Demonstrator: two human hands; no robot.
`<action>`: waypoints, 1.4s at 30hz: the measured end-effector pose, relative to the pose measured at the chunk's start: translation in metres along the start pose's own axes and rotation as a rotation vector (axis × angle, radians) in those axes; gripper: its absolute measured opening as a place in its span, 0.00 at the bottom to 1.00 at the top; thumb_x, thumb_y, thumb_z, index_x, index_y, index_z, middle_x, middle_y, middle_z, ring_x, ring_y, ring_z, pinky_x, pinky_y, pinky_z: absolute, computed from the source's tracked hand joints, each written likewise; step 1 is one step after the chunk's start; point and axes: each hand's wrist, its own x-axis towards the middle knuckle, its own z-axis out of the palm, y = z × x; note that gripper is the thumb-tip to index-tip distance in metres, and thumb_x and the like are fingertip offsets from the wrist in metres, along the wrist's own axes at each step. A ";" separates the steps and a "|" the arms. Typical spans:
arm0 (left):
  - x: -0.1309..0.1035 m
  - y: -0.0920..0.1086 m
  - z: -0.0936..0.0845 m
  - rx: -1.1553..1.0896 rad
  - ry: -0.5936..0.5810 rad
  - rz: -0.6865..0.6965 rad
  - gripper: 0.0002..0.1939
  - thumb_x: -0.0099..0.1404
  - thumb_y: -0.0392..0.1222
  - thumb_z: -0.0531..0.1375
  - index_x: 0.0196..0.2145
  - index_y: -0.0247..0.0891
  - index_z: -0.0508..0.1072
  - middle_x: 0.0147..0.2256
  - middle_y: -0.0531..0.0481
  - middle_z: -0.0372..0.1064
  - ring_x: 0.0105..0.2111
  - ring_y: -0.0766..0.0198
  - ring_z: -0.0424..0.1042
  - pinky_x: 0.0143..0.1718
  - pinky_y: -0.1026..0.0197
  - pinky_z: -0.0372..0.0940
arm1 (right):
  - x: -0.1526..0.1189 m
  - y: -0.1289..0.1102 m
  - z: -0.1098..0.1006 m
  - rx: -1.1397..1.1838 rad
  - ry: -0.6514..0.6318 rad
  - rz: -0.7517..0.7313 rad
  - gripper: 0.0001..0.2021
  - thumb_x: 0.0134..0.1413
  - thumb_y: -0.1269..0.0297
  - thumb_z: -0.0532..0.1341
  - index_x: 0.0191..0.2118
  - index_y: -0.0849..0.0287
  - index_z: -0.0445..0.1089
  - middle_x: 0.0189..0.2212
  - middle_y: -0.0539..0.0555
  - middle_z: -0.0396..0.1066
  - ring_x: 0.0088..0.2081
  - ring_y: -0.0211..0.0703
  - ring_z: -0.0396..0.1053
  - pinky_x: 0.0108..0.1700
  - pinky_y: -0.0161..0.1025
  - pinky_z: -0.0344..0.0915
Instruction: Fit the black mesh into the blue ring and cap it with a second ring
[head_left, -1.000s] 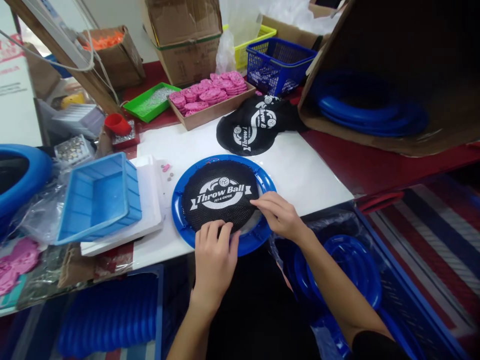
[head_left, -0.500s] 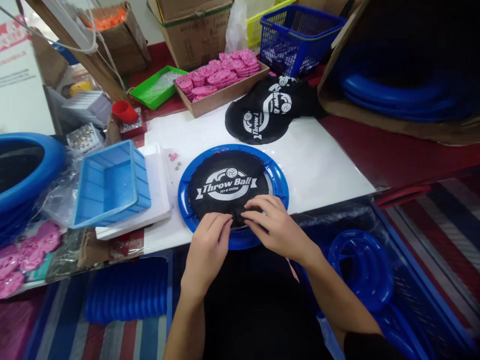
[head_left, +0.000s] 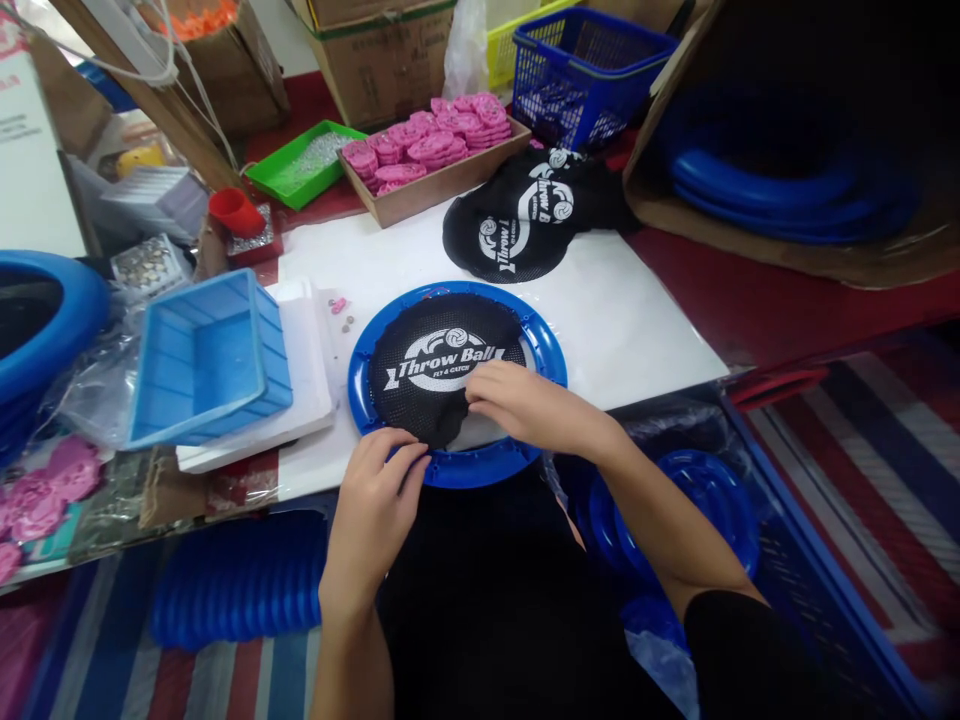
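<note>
Lying in the ring (head_left: 361, 375) on the white sheet (head_left: 622, 310), mesh (head_left: 420, 395) bunched toward five o'clock, right hand (head_left: 525, 405) fingers pinching it, left hand (head_left: 375, 490) at seven, hold unclear; best spread evenly, no creases.

A light-blue rectangular plastic bin (head_left: 270, 350) rests on a white slab (head_left: 311, 385) at left. Beyond it, a red plastic cup (head_left: 238, 212) lies tilted over small silvery parts (head_left: 262, 236). At the far side, a shallow green plastic tray (head_left: 274, 182) holds small silvery pieces (head_left: 319, 152). To its right, a low brown cardboard tray (head_left: 450, 180) contains stacked pink pieces (head_left: 439, 150). Farther right stands a dark-blue perforated plastic basket (head_left: 551, 100), with a yellow plastic basket (head_left: 501, 65) behind it. A brown cardboard box (head_left: 386, 65) with green edging stands far centre. Flat pink pieces (head_left: 71, 470) lie near left.
</note>
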 end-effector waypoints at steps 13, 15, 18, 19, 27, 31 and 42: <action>0.005 0.004 0.028 -0.076 0.143 0.053 0.09 0.75 0.33 0.58 0.49 0.40 0.76 0.43 0.45 0.74 0.44 0.56 0.74 0.48 0.50 0.71 | -0.034 -0.003 0.034 0.045 0.500 -0.122 0.16 0.69 0.75 0.54 0.55 0.56 0.72 0.43 0.60 0.77 0.46 0.50 0.74 0.49 0.52 0.73; 0.000 -0.003 0.033 -0.149 0.190 0.044 0.08 0.75 0.33 0.59 0.47 0.41 0.77 0.42 0.47 0.74 0.44 0.57 0.75 0.48 0.51 0.72 | -0.045 -0.006 0.047 -0.038 0.592 -0.130 0.17 0.66 0.76 0.56 0.56 0.54 0.71 0.43 0.59 0.77 0.48 0.52 0.74 0.51 0.55 0.72; -0.005 -0.009 0.041 -0.195 0.249 0.048 0.09 0.74 0.33 0.60 0.47 0.43 0.78 0.41 0.48 0.74 0.44 0.59 0.75 0.48 0.51 0.72 | -0.057 -0.011 0.063 -0.130 0.684 -0.094 0.18 0.62 0.72 0.64 0.56 0.53 0.71 0.45 0.59 0.77 0.51 0.54 0.73 0.57 0.62 0.68; -0.006 -0.010 0.043 -0.193 0.265 0.060 0.09 0.74 0.33 0.61 0.47 0.43 0.79 0.41 0.49 0.74 0.44 0.59 0.75 0.47 0.51 0.72 | -0.059 -0.013 0.066 -0.165 0.682 -0.079 0.18 0.61 0.69 0.66 0.56 0.53 0.71 0.47 0.59 0.77 0.53 0.56 0.72 0.59 0.64 0.67; 0.001 -0.003 0.046 -0.159 0.279 0.079 0.08 0.71 0.32 0.64 0.44 0.44 0.80 0.38 0.51 0.76 0.42 0.59 0.73 0.48 0.50 0.67 | -0.046 -0.027 0.062 -0.223 0.561 0.034 0.19 0.60 0.62 0.68 0.57 0.55 0.73 0.57 0.63 0.74 0.62 0.61 0.67 0.66 0.67 0.60; 0.001 -0.002 0.049 -0.168 0.262 0.147 0.09 0.70 0.30 0.66 0.43 0.43 0.79 0.37 0.51 0.77 0.42 0.59 0.73 0.48 0.51 0.65 | -0.044 -0.030 0.075 -0.221 0.702 -0.015 0.16 0.60 0.75 0.64 0.51 0.54 0.75 0.47 0.57 0.80 0.55 0.54 0.74 0.63 0.63 0.66; 0.002 -0.018 0.047 -0.196 0.256 0.309 0.12 0.67 0.27 0.67 0.45 0.42 0.78 0.37 0.51 0.78 0.40 0.60 0.74 0.47 0.50 0.66 | -0.057 -0.012 0.078 -0.137 0.724 -0.190 0.21 0.58 0.85 0.60 0.54 0.60 0.72 0.43 0.60 0.77 0.51 0.52 0.75 0.58 0.61 0.75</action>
